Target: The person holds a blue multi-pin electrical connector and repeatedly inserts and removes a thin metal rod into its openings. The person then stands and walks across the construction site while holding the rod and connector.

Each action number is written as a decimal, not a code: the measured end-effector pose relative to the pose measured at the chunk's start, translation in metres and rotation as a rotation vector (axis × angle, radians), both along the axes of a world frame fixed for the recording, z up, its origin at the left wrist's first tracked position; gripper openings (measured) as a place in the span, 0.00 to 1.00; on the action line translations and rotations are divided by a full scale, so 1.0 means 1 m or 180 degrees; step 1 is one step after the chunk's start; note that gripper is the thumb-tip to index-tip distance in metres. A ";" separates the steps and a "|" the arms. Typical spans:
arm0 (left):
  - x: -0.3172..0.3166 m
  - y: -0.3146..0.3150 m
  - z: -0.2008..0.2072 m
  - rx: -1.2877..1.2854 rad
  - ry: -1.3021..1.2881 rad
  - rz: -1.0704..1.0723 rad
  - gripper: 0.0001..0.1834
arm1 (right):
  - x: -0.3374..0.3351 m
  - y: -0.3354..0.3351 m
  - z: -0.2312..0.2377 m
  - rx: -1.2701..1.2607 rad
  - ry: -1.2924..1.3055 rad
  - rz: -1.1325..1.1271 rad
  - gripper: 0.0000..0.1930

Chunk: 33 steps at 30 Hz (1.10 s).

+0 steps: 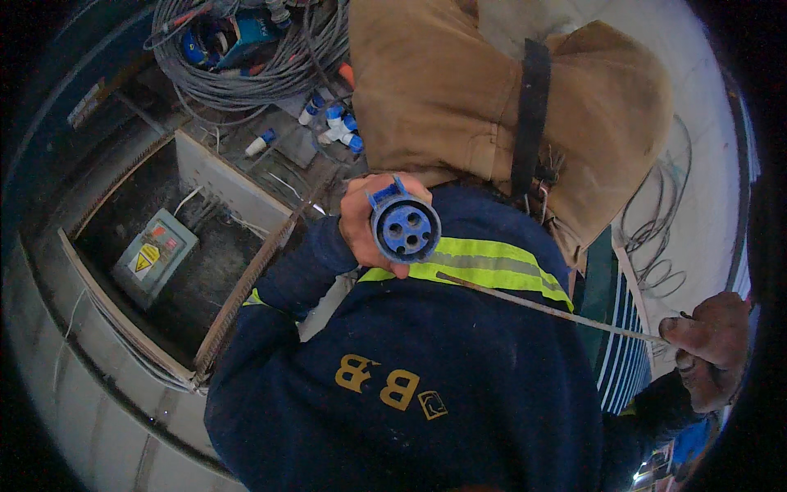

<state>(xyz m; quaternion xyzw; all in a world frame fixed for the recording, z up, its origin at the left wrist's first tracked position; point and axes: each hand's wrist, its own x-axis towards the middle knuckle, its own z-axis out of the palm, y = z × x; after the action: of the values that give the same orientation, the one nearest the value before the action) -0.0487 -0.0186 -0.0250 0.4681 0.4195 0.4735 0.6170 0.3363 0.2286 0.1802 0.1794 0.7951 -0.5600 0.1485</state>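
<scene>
My left hand (358,220) is closed round a blue industrial connector (407,228) in front of my torso. Its round face with several socket holes points up, and its hinged lid stands at the top rim. Out to the far right, the fingers of my right hand (709,348) pinch a thin pale rod (541,307). The rod slants left across my dark sweatshirt, and its tip stops just right of and below the connector, apart from it. What the rod is exactly does not show.
At the left, an open-topped wooden box (238,176) holds a grey electrical box (156,258) with a yellow warning label. Coiled grey cable (221,86) lies at the back left, near blue-and-white plugs (340,127). Loose cable (660,238) lies at the right. My brown trousers (443,90) fill the upper middle.
</scene>
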 end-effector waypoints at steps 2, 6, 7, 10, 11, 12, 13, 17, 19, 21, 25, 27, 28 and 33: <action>-0.001 0.001 0.002 -0.0148 -0.0104 -0.0037 0.48 | 0.005 0.003 -0.006 -0.0051 0.0097 0.0237 0.16; 0.001 0.002 0.008 -0.0408 -0.0449 0.0023 0.49 | 0.004 0.000 -0.008 -0.0037 0.0170 -0.0047 0.16; 0.000 0.002 0.006 -0.0498 -0.0558 -0.0023 0.49 | 0.003 -0.003 -0.005 -0.0023 0.0158 -0.0171 0.16; 0.004 0.006 0.015 -0.0748 -0.0660 0.0074 0.49 | -0.001 -0.010 -0.013 -0.0035 0.0238 -0.0423 0.16; 0.005 0.008 0.018 -0.0825 -0.0658 0.0147 0.49 | -0.001 -0.010 -0.018 -0.0058 0.0292 -0.0477 0.16; 0.001 0.004 0.017 -0.0945 -0.0630 0.0058 0.49 | 0.001 -0.009 -0.022 -0.0082 0.0322 -0.0517 0.16; -0.005 0.001 0.012 -0.1068 -0.0680 -0.0083 0.50 | 0.001 -0.010 -0.019 -0.0086 0.0284 -0.0592 0.16; 0.000 0.001 0.013 -0.0909 -0.0634 0.0076 0.50 | 0.004 -0.010 -0.028 -0.0168 0.0387 -0.0722 0.16; 0.000 0.005 0.008 -0.0883 -0.0773 -0.0038 0.50 | 0.003 -0.008 -0.028 -0.0219 0.0339 -0.0796 0.16; 0.000 0.006 0.005 -0.0811 -0.0839 -0.0096 0.50 | 0.001 -0.004 -0.033 -0.0284 0.0342 -0.0822 0.16; -0.005 0.005 0.001 -0.0518 -0.0727 -0.0258 0.50 | -0.003 0.007 -0.052 -0.0394 0.0458 -0.0771 0.16; -0.001 0.015 -0.003 -0.0298 -0.0603 -0.0341 0.50 | -0.009 0.010 -0.044 -0.0444 0.0322 -0.0818 0.16; -0.001 0.017 -0.004 -0.0241 -0.0549 -0.0297 0.50 | -0.010 0.013 -0.046 -0.0458 0.0306 -0.0811 0.16; 0.002 0.027 -0.009 0.0254 -0.0428 0.0000 0.51 | -0.022 0.023 -0.049 -0.0511 0.0248 -0.0774 0.16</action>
<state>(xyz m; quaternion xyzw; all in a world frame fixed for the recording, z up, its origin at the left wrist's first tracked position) -0.0465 0.0082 -0.0336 0.4595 0.3578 0.5202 0.6247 0.3148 0.2512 0.1312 0.2401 0.7253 -0.6422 0.0626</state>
